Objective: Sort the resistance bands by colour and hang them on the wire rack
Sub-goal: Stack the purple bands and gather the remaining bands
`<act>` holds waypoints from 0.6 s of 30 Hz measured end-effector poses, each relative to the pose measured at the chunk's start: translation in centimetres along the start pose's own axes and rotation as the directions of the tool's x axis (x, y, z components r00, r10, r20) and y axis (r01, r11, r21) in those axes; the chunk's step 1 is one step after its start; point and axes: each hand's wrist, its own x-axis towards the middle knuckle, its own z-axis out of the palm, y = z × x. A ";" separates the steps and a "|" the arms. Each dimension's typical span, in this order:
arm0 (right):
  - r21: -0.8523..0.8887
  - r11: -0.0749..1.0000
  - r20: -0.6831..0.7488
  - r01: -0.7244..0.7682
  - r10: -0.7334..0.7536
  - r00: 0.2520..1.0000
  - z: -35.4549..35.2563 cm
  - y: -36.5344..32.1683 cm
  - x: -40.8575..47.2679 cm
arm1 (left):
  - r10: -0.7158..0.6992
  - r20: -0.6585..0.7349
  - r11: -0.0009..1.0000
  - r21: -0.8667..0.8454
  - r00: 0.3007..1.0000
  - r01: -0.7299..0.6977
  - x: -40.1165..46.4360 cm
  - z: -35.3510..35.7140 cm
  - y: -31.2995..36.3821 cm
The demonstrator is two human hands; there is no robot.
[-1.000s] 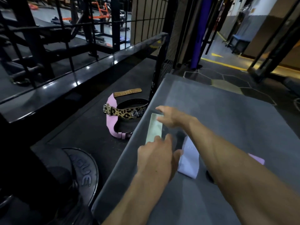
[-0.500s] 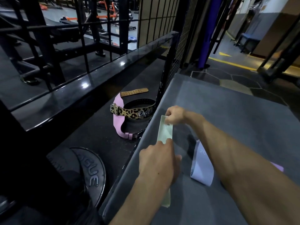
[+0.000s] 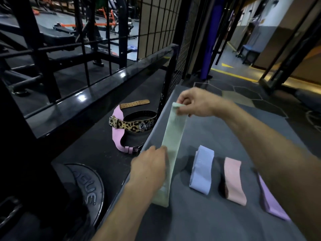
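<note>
The pale green band (image 3: 172, 146) was held taut and lifted off the grey platform (image 3: 217, 129), running from about 12 o'clock of the frame's centre down toward 6 o'clock; the right hand (image 3: 196, 103) pinched its far end between thumb and fingertips, while the left hand (image 3: 149, 166) gripped it near the lower end, fingers curled over the edge, a short tail hanging below; judged from this, the step in hand was picking up one colour and straightening it, with hanging not yet begun; the next move would call for carrying the band to the wire rack (image 3: 97, 49) at 10 o'clock and looping it over a bar, and I could not tell which bar or hook was meant; at 4 o'clock of the green band, the blue band (image 3: 201, 169), the pink band (image 3: 233, 180) and the lilac band (image 3: 271, 199) lay side by side on the platform, apart from one another, the lilac one partly hidden under the right forearm; no bin or tray showed; the nearest thing to a container was the dark shelf (image 3: 90, 141) at 9 o'clock, which held a leopard-print belt (image 3: 132, 125) with a pink one, a tan strap (image 3: 134, 104), and a weight plate (image 3: 86, 190) toward 7 o'clock.
</note>
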 end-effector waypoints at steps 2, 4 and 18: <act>-0.015 1.000 -0.082 0.023 -0.024 0.996 -2.3 -1.3 -1.0 | 0.035 -0.049 0.998 -0.052 0.998 -0.037 -0.1 -0.3 0.1; -0.048 0.998 -0.190 0.050 -0.058 0.980 -4.6 -2.6 -2.0 | 0.056 -0.089 0.994 -0.092 0.994 -0.064 -0.1 -0.5 0.1; -0.384 0.916 -0.139 0.113 -0.179 0.974 -0.6 -5.2 -5.4 | -0.074 -0.083 0.975 -0.214 0.994 0.055 -0.1 -1.6 -2.0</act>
